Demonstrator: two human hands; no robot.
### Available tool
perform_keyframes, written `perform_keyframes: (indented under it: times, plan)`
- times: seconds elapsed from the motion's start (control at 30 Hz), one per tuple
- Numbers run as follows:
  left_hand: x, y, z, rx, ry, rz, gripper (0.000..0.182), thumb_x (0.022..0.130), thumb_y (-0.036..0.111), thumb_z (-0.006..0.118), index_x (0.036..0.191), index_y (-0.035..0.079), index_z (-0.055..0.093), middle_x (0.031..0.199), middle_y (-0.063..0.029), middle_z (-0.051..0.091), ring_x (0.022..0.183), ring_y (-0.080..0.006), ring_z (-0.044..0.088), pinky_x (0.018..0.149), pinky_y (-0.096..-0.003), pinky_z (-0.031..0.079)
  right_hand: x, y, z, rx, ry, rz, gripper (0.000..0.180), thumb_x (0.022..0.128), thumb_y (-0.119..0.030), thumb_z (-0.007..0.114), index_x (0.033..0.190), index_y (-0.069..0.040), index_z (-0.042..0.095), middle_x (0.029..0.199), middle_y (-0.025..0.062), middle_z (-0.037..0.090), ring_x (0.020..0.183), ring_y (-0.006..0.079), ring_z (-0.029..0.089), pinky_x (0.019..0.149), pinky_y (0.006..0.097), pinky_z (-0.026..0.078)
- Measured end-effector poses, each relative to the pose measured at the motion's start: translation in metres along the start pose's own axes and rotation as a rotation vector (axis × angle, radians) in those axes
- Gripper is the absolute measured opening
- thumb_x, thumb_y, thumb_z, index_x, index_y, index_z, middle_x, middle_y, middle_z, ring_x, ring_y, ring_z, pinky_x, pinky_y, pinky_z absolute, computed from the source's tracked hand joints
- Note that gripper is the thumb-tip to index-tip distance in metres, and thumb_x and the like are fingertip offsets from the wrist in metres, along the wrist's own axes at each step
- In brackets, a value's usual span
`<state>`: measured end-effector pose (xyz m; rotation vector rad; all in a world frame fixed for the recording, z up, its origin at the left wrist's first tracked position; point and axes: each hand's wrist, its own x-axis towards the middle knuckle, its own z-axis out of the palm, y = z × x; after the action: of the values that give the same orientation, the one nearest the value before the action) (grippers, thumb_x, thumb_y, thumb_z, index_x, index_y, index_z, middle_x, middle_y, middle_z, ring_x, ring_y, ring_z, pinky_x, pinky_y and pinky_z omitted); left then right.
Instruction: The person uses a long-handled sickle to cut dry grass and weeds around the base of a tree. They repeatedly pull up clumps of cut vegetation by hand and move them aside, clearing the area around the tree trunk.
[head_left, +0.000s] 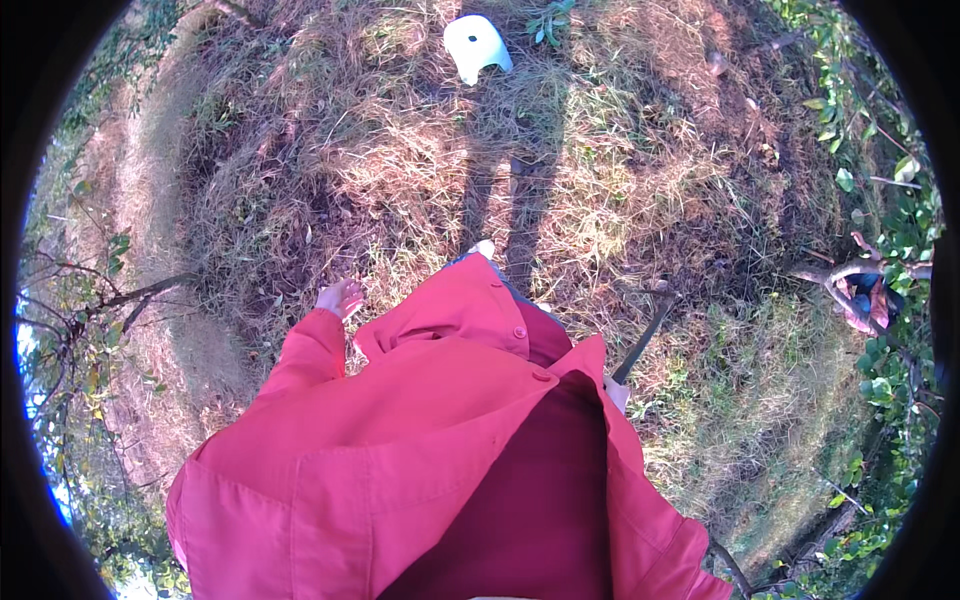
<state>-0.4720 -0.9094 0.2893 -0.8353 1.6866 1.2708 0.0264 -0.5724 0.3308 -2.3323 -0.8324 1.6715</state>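
My left hand (341, 298) hangs beside the red jacket (420, 405), away from the body, with its fingers partly bent and nothing seen in it. On the right side my right hand (617, 393) shows only in part past the jacket's edge. It is closed on a long, dark-handled tool (645, 341) that slants forward to the ground; a narrow cross-piece shows at its far end, its kind hard to tell. A white plastic stool (477, 46) stands on the grass ahead. The tip of a light shoe (485, 247) peeks out below the jacket hem.
Dry cut grass (360, 150) covers the ground. A bare branch (150, 291) reaches in from the left. At the right, a forked branch (844, 281) stands out before leafy twigs, near a pink and blue cloth-like thing (866, 304). Shadows fall ahead of the feet.
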Motion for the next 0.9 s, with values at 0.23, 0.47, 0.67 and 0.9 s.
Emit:
perform_keyframes:
  times: [0.23, 0.47, 0.67, 0.9]
  plan:
    - [-0.014, 0.065, 0.096, 0.171, -0.396, 0.284, 0.025, 0.096, 0.019, 0.041, 0.116, 0.006, 0.049, 0.1, -0.0071, 0.06, 0.088, -0.0204, 0.06, 0.077, -0.035, 0.049, 0.012, 0.039, -0.026, 0.299, -0.252, 0.177, 0.013, 0.081, -0.002, 0.056, 0.073, -0.008, 0.046, 0.054, -0.002, 0.044, 0.045, 0.0097, 0.044, 0.042, 0.0232, 0.038]
    - [0.023, 0.027, 0.059, 0.168, -0.176, 0.13, 0.024, 0.091, 0.024, 0.05, 0.108, 0.008, 0.054, 0.094, -0.009, 0.058, 0.085, -0.0235, 0.059, 0.072, -0.0374, 0.051, 0.022, 0.068, -0.052, 1.036, -0.403, 0.451, 0.014, 0.083, -0.005, 0.056, 0.075, -0.01, 0.045, 0.053, -0.0023, 0.044, 0.046, 0.0105, 0.045, 0.045, 0.0237, 0.04]
    - [0.039, 0.003, 0.022, 0.151, 0.009, 0.018, 0.035, 0.092, 0.02, 0.046, 0.124, 0.005, 0.047, 0.111, -0.0154, 0.058, 0.086, -0.0296, 0.061, 0.072, -0.0418, 0.055, 0.028, 0.105, -0.048, 0.81, -0.369, 0.223, 0.012, 0.082, -0.004, 0.055, 0.076, -0.008, 0.046, 0.055, -0.0015, 0.045, 0.049, 0.0106, 0.046, 0.048, 0.0228, 0.04]
    - [0.039, 0.019, 0.057, 0.079, -0.126, 0.124, 0.03, 0.089, 0.024, 0.052, 0.114, 0.006, 0.051, 0.097, -0.0107, 0.058, 0.082, -0.0255, 0.06, 0.069, -0.0382, 0.051, 0.061, 0.121, -0.039, 0.792, -0.433, 0.437, 0.013, 0.083, -0.009, 0.054, 0.073, -0.009, 0.046, 0.058, -0.0001, 0.046, 0.052, 0.0139, 0.047, 0.051, 0.0265, 0.042]
